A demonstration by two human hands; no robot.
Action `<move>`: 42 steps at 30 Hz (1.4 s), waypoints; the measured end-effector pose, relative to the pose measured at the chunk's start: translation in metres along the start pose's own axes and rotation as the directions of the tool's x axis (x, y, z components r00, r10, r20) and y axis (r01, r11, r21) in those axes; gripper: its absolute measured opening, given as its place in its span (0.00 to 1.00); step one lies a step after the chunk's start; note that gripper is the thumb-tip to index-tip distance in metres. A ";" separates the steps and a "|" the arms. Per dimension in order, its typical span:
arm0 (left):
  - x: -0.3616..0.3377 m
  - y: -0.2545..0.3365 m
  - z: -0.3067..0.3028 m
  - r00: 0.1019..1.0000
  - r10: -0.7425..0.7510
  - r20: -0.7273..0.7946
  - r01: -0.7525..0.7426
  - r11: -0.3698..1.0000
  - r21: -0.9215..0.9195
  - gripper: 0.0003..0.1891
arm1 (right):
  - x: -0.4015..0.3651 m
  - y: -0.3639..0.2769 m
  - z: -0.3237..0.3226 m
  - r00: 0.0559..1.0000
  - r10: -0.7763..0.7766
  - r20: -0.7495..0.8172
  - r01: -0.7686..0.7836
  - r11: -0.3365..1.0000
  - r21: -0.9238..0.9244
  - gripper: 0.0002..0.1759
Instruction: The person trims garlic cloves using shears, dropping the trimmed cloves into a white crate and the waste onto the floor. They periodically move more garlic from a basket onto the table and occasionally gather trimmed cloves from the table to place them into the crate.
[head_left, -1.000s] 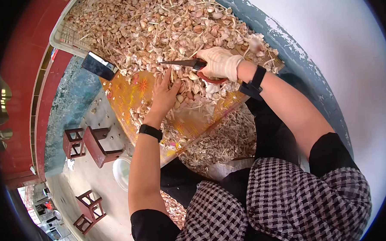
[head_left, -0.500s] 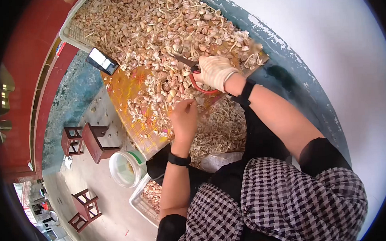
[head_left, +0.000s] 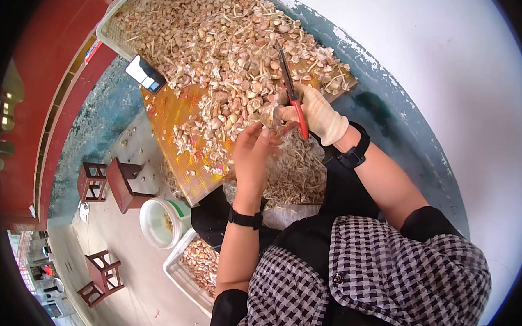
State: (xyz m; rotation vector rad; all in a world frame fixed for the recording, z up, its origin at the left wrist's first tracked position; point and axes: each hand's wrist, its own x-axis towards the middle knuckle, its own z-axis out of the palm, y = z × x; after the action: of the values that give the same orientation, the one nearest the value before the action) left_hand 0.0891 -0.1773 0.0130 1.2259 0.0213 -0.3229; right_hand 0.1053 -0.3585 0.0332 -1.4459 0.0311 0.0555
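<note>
My right hand [head_left: 316, 111], in a pale glove, is wrapped round red-handled scissors [head_left: 299, 109], whose dark blades point up and away. Its fingertips also reach a pale garlic piece [head_left: 269, 115] between the hands. My left hand [head_left: 253, 154] is bare, with bent fingers pressed against the underside of that piece; the exact contact is partly hidden. Beyond both hands, a large heap of garlic cloves and stalks [head_left: 209, 54] covers much of the orange patterned tabletop [head_left: 174, 117].
A phone [head_left: 145, 74] lies at the table's left edge. Below left are a white bucket [head_left: 159, 223], a white basket [head_left: 175, 266] of cloves, and wooden stools [head_left: 122, 183]. Dry stalks and skins [head_left: 296, 173] are piled near my lap. A wall [head_left: 409, 98] runs along the right.
My right hand has turned, so the scissors now point away instead of left. My left hand has moved slightly up and right, and the hands are closer together around a garlic piece.
</note>
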 end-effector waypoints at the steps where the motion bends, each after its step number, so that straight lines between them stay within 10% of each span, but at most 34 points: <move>1: -0.003 0.001 0.003 1.000 0.004 0.003 -0.004 0.999 -0.054 0.14 | -0.008 -0.001 0.005 0.999 0.031 0.019 -0.032 0.998 0.053 0.17; 19: -0.105 -0.020 -0.073 0.977 -0.164 0.137 0.180 0.978 -0.108 0.11 | -0.073 0.029 0.067 0.916 0.246 0.316 -0.215 0.968 -0.130 0.12; 25: -0.136 -0.031 -0.163 0.827 -0.256 -0.500 0.145 0.957 -0.250 0.06 | -0.090 0.062 0.062 0.837 0.441 0.323 -0.485 0.872 0.065 0.09; 28: -0.090 -0.002 -0.253 0.763 -0.187 -0.619 0.126 0.982 -0.142 0.04 | -0.083 0.073 0.062 0.826 0.434 0.358 -0.462 0.887 -0.011 0.10; 30: -0.012 0.014 -0.329 0.933 0.001 -0.360 -0.114 0.949 -0.294 0.09 | -0.090 0.081 0.062 0.834 0.448 0.323 -0.460 0.887 -0.045 0.14; 34: 0.055 0.116 -0.248 0.795 0.106 -0.598 -0.001 0.985 0.173 0.13 | -0.090 0.063 0.057 0.872 0.432 0.232 -0.351 0.881 -0.318 0.20; 36: 0.061 0.092 -0.218 0.916 0.200 -0.349 -0.027 0.897 0.442 0.13 | -0.095 0.064 0.047 0.880 0.426 0.209 -0.422 0.904 -0.065 0.20; 40: 0.050 0.043 -0.147 0.974 0.082 -0.210 0.073 0.767 0.638 0.11 | -0.100 0.086 0.017 0.882 0.432 0.188 -0.376 0.886 -0.270 0.23; 42: 0.066 0.021 -0.131 0.925 0.380 0.002 -0.184 0.444 0.877 0.10 | -0.101 0.082 0.014 0.873 0.451 0.185 -0.395 0.877 -0.273 0.26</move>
State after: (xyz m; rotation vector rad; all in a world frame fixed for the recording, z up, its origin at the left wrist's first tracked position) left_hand 0.1782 -0.0650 -0.0251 2.2650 -0.2107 0.1466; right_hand -0.0002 -0.3368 -0.0406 -1.6300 0.1478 0.6199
